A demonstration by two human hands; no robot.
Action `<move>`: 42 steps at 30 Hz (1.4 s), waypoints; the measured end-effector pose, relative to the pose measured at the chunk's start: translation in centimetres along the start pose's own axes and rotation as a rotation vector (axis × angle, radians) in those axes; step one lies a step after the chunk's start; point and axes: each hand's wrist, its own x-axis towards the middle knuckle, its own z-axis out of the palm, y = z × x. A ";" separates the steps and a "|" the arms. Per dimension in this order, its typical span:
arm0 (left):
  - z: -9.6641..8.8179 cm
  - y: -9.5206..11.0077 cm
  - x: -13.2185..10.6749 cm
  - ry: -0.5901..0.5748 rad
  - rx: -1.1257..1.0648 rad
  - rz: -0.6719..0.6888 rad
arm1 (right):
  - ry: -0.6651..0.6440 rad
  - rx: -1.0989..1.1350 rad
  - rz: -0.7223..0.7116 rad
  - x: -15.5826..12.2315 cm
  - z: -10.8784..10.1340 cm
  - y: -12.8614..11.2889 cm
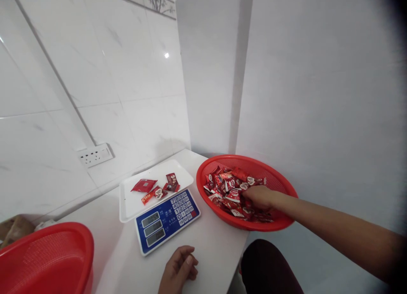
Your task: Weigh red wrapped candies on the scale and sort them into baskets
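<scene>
My right hand reaches into a red mesh basket filled with small red and brown candy packets. Its fingertips are hidden among the packets, so a grip cannot be made out. Over the white tabletop, just in front of the scale, is my left hand, loosely curled, fingers a little apart, holding nothing. A digital scale with a blue keypad panel and three displays stands between the baskets. On its white tray lie several wrapped candies, among them a larger red packet.
Another red basket occupies the near left, with a brown bag behind it. Tiled wall and grey panels meet behind the table. A socket is on the left wall. My dark-clothed leg shows below the candy basket.
</scene>
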 end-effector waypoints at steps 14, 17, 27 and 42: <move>0.0 0.0 0.1 -0.021 -0.013 0.004 | 0.199 0.445 -0.035 0.0 -2.2 2.3; 0.0 0.0 0.0 -0.019 0.000 -0.002 | 0.214 0.495 0.011 -0.2 -2.3 2.1; 0.0 0.1 -0.2 -0.045 0.017 0.022 | 0.314 0.677 -0.027 -3.7 -4.8 -3.8; 0.9 2.7 -4.4 0.090 0.553 0.261 | -0.239 1.372 -0.630 -5.9 4.3 -17.9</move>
